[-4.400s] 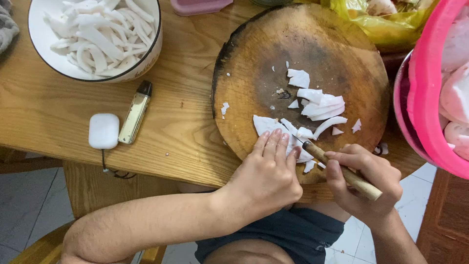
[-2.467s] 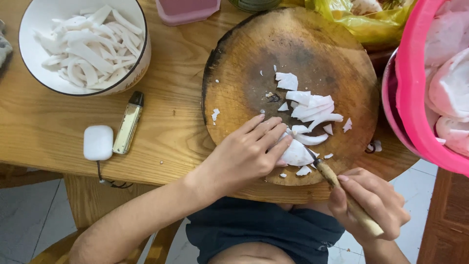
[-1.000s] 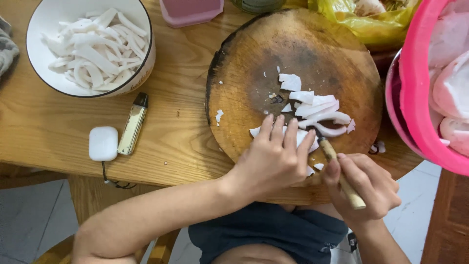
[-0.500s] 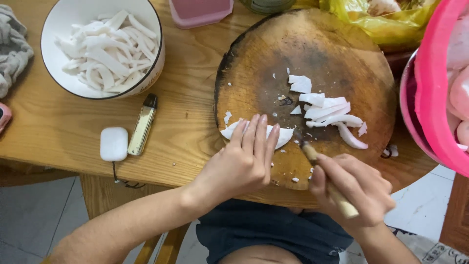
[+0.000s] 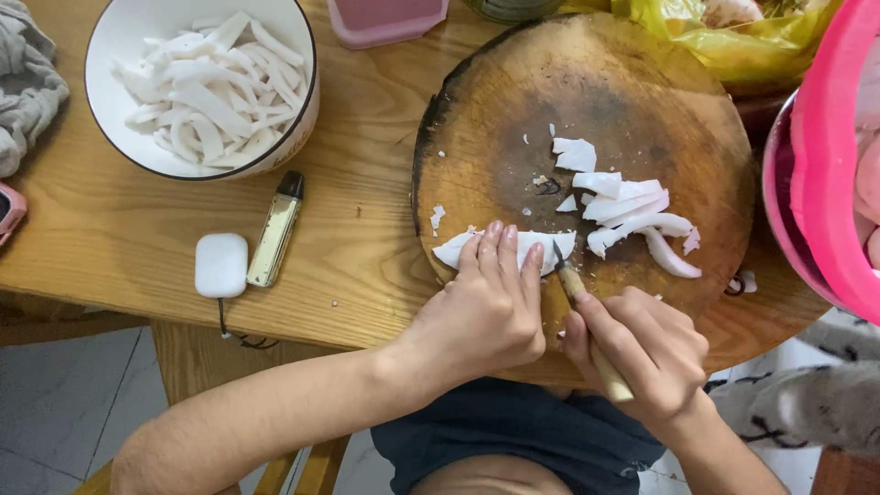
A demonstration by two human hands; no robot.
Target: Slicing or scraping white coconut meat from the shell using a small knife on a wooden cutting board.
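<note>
A round dark wooden chopping board point(image 5: 513, 119) lies on the wooden table point(image 5: 110, 238). My left hand point(image 5: 486, 307) presses its fingers flat on a white curved piece of coconut flesh point(image 5: 458, 249) at the board's near edge. My right hand point(image 5: 642, 348) grips a wooden-handled knife point(image 5: 576, 289), its blade at the right end of that piece. Cut white strips point(image 5: 632, 215) lie on the board to the right.
A white bowl point(image 5: 124, 27) full of white strips stands at the back left. A small white case point(image 5: 221, 265) and a slim gold device point(image 5: 276, 229) lie near the table edge. A pink basin point(image 5: 825, 183), yellow bag point(image 5: 733, 41), pink box point(image 5: 385, 18) and grey cloth point(image 5: 27, 82) surround.
My left hand has shifted left along the white piece and my right hand has followed with the knife. More cut strips lie on the right of the board than several seconds ago.
</note>
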